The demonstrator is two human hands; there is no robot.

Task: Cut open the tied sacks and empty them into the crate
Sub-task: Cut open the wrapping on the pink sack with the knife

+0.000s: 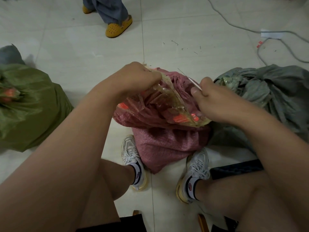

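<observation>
A pink woven sack (165,144) stands on the floor between my feet, its neck wrapped in yellowish clear tape (168,97) with orange-red labels. My left hand (138,77) grips the taped neck at its upper left end and holds it up. My right hand (210,97) is closed on a thin blade (192,81) that points up and left, beside the taped neck's right side. No crate is clearly in view.
A tied green sack (31,104) lies at the left and a crumpled grey sack (267,94) at the right. A dark stool edge (235,169) sits by my right foot. Another person's feet in yellow clogs (117,27) stand ahead. Grey cables (260,52) and a power strip (271,35) lie far right.
</observation>
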